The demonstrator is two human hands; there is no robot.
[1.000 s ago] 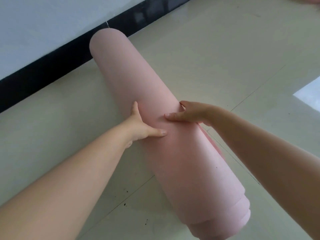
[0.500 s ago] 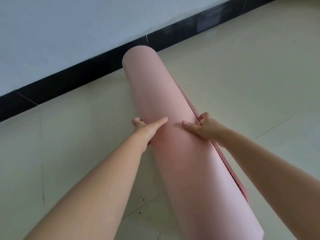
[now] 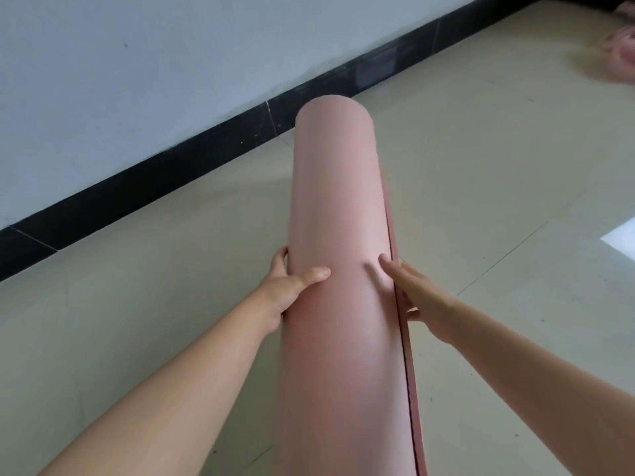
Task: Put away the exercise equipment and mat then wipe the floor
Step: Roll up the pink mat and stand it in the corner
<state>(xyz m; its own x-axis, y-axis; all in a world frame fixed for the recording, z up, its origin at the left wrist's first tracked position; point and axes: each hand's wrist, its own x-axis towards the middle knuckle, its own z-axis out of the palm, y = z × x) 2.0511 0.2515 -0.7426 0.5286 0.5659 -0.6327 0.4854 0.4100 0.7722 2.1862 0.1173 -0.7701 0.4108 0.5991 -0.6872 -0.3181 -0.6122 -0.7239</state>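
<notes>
A rolled pink exercise mat runs from the bottom of the view up toward the wall, over the pale tiled floor. Its loose outer edge shows as a dark seam down the right side. My left hand grips the roll's left side, thumb across the front and fingers curled round the back. My right hand lies with straight fingers across the seam, pressing the loose edge against the roll. The roll's near end is out of frame.
A black skirting board runs under the white wall just beyond the mat's far end. A blurred pink object lies on the floor at the top right. A bright reflection sits on the tiles at the right.
The roll has swung from a diagonal to nearly straight ahead, and its near end has left the view. My left hand slid round the left side; my right hand moved onto the loose edge.
</notes>
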